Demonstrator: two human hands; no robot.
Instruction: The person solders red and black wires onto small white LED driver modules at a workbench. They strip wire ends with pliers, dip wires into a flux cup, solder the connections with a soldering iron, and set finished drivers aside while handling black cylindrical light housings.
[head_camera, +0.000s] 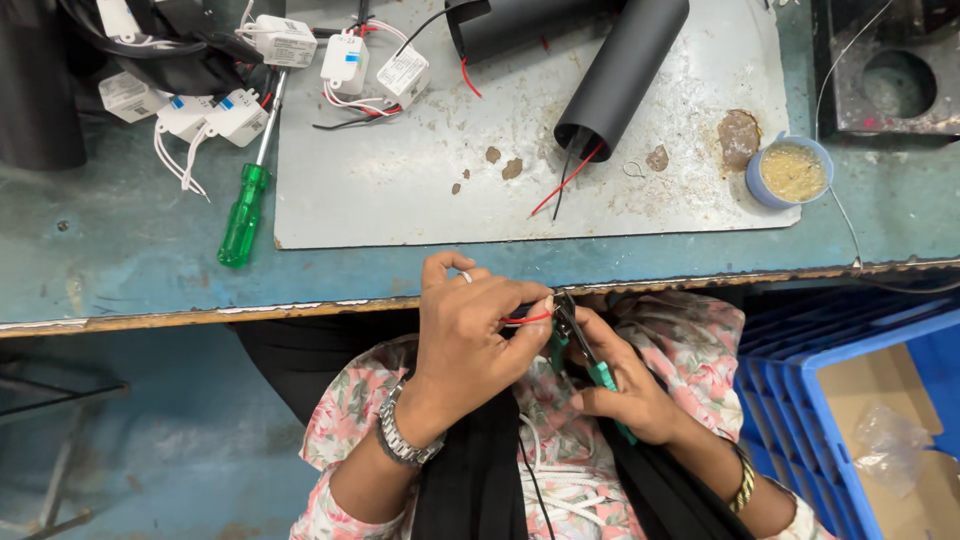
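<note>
Left hand (470, 335) pinches thin red wire (528, 319); right hand (625, 390) grips green-handled pliers (585, 360)

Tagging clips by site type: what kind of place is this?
Probably a small electrical or lighting assembly workshop: a worn metal-topped workbench with white driver modules, black tube housings trailing wires and a green screwdriver, while the right hand works pliers on a red wire.

A small electrical assembly workshop: a worn blue workbench (120, 270) with a scuffed metal plate (400, 190), white driver modules (345, 62), black tubes (620, 75) and a green screwdriver (245, 210).
</note>
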